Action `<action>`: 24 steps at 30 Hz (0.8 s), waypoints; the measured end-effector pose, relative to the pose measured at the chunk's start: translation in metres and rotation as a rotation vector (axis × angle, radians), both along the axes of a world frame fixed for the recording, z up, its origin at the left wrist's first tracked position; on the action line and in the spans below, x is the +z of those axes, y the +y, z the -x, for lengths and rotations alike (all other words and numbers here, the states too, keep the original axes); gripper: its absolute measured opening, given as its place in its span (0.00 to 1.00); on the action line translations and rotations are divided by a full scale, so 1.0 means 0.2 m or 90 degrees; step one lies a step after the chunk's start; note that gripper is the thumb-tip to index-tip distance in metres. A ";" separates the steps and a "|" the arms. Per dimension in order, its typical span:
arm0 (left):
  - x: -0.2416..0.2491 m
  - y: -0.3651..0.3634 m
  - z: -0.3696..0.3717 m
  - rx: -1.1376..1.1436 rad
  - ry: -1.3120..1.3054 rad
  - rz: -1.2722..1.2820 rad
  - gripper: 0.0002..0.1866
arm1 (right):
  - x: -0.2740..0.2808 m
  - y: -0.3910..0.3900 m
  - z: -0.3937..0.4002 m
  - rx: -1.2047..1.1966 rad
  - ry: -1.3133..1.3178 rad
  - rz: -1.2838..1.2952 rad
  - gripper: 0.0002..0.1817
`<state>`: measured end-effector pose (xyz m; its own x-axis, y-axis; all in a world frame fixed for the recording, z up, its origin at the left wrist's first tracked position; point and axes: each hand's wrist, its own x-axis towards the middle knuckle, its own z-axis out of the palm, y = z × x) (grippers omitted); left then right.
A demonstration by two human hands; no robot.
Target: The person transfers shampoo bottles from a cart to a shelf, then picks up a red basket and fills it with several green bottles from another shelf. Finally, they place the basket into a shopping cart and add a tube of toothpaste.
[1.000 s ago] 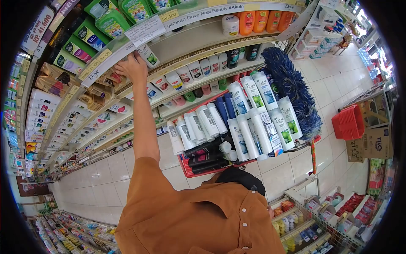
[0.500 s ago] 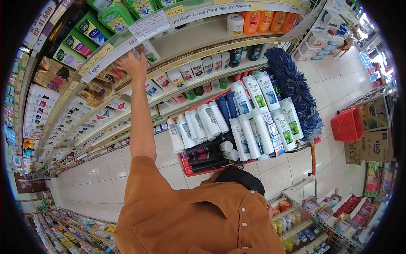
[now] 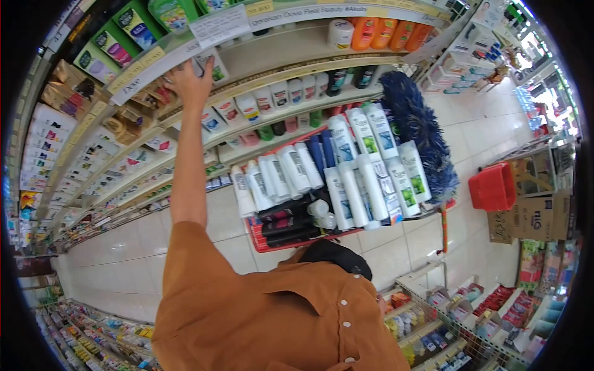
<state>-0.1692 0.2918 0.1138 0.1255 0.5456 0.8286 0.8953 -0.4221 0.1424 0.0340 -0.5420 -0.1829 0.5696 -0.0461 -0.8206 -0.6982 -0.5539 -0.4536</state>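
Observation:
My left hand [image 3: 190,81] reaches into the upper shelf, just under the price strip [image 3: 148,73]. Its fingers are spread, with the thumb against a white bottle [image 3: 216,67] with a green print; the fingertips are partly hidden among the products. Below and to the right, a red basket [image 3: 257,242] is loaded with white bottles [image 3: 291,170], Clear bottles [image 3: 379,131] and dark bottles [image 3: 288,224]. My right hand cannot be made out.
A blue fluffy duster [image 3: 427,148] lies along the basket's right side. Orange bottles [image 3: 383,32] stand on the upper shelf. At the right are a red container [image 3: 492,187] and a cardboard box [image 3: 541,216]; wire racks with goods [image 3: 489,309] stand at the lower right.
The whole view has shifted, so the basket and shelves appear a little further left. My left hand stays at the same shelf spot, its thumb still by the white bottle.

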 end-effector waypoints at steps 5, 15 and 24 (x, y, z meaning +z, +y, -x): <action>-0.09 -0.30 0.04 -0.087 -0.056 -0.028 0.37 | -0.15 -0.07 -0.01 -0.023 0.017 -0.020 0.26; -0.89 -0.96 0.29 -0.049 -0.284 0.226 0.33 | -0.20 -0.03 -0.11 0.040 0.022 -0.015 0.22; -1.50 -1.52 0.51 0.047 -0.703 0.750 0.30 | 0.69 0.64 -0.35 0.294 0.127 -0.282 0.13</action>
